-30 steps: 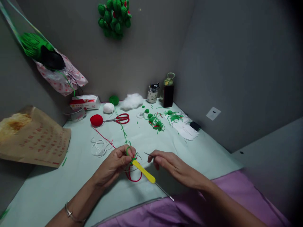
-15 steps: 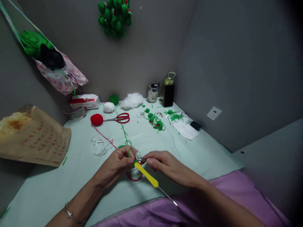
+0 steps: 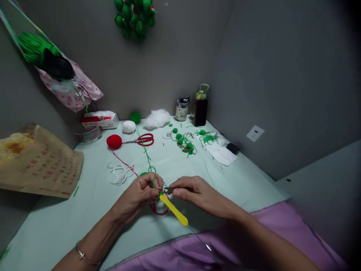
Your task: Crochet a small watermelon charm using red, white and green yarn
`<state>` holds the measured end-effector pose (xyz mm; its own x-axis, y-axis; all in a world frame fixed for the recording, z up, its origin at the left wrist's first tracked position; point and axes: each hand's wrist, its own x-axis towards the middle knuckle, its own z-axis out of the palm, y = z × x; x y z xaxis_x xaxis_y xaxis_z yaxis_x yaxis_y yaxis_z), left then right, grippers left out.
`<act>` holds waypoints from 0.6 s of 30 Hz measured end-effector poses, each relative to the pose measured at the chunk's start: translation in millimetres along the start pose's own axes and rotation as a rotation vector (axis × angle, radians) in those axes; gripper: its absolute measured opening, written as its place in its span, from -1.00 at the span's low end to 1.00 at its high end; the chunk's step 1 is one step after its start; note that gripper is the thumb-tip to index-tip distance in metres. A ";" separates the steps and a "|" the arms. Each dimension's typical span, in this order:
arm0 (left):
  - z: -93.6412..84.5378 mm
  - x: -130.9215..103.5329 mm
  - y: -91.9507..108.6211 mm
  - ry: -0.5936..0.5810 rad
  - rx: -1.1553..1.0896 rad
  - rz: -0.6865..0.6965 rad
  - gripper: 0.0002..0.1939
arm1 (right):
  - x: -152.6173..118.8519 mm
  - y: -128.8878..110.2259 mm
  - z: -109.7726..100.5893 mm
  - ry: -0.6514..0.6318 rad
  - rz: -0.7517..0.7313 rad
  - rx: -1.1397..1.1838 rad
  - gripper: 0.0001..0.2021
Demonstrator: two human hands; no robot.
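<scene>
My left hand (image 3: 143,194) pinches a small crochet piece (image 3: 161,193) of green, red and white yarn, with a green strand looped over a finger. A crochet hook (image 3: 176,212) with a yellow handle sits at the piece, its metal shaft pointing to the lower right. I cannot tell whether my fingers grip the hook too. In my right hand (image 3: 197,195) is a small dark tool (image 3: 169,190), its tip at the piece; its kind is unclear. Loops of red yarn (image 3: 158,211) hang beneath.
Behind my hands lie a red yarn ball (image 3: 114,142), red-handled scissors (image 3: 145,139), white stuffing (image 3: 158,119) and green crochet bits (image 3: 184,143). A paper bag (image 3: 53,165) stands left; a bottle (image 3: 200,109) is at the back.
My right hand has turned slightly, and the dark tool now shows between its fingers at the crochet piece. My left hand keeps its pinch. The view has shifted slightly.
</scene>
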<state>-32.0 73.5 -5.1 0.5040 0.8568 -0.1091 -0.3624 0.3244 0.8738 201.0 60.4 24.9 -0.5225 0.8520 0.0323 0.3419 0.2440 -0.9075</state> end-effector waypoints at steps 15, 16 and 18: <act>2.5 -4.3 2.6 0.079 -0.044 -0.031 -0.65 | -7.8 27.8 -9.2 0.261 0.030 -0.204 -0.70; 5.2 -5.5 3.5 0.100 -0.056 -0.042 -0.67 | -11.4 32.8 -11.7 0.371 0.013 -0.353 -0.72; 13.6 -8.3 4.9 0.143 -0.093 -0.066 -0.69 | -18.8 37.5 -11.7 0.516 -0.089 -0.564 -0.62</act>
<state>-27.3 62.6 6.6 0.4147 0.8787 -0.2365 -0.4064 0.4114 0.8158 232.8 58.9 -4.8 -0.1835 0.8924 0.4123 0.7346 0.4032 -0.5457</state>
